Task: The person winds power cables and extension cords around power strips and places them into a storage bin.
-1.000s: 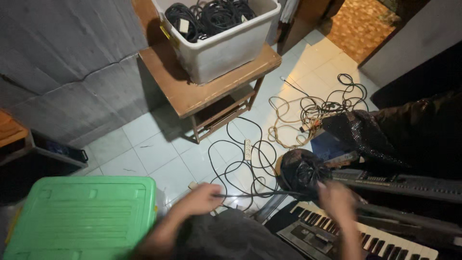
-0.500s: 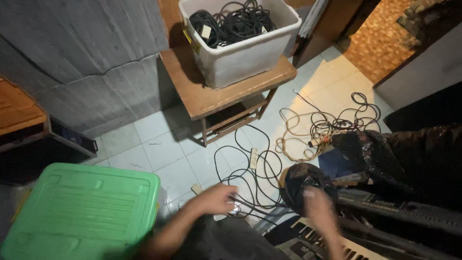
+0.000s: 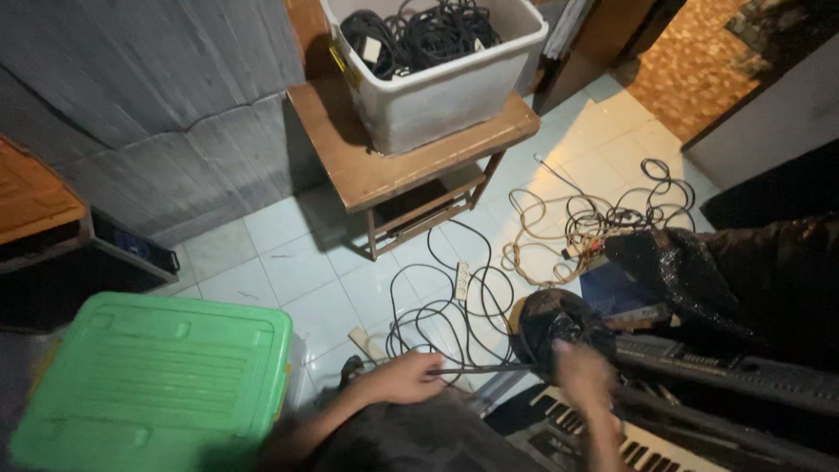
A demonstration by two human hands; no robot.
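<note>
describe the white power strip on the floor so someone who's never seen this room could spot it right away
Start at the wooden table carrying the white bin of cables. On the pale tiles just in front lies the power strip, a short white bar, straight and rigid among looping black cables.

A thin dark cable (image 3: 481, 370) stretches taut, nearly level, low above the tiled floor

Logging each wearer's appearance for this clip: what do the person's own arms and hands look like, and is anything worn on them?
Both are bare: no gloves, and no rings, watch or wristband that can be made out. The left hand and its forearm show no sleeve. The right hand is motion-blurred, so its fingers cannot be told apart. Dark clothing lies between the two forearms.
</note>
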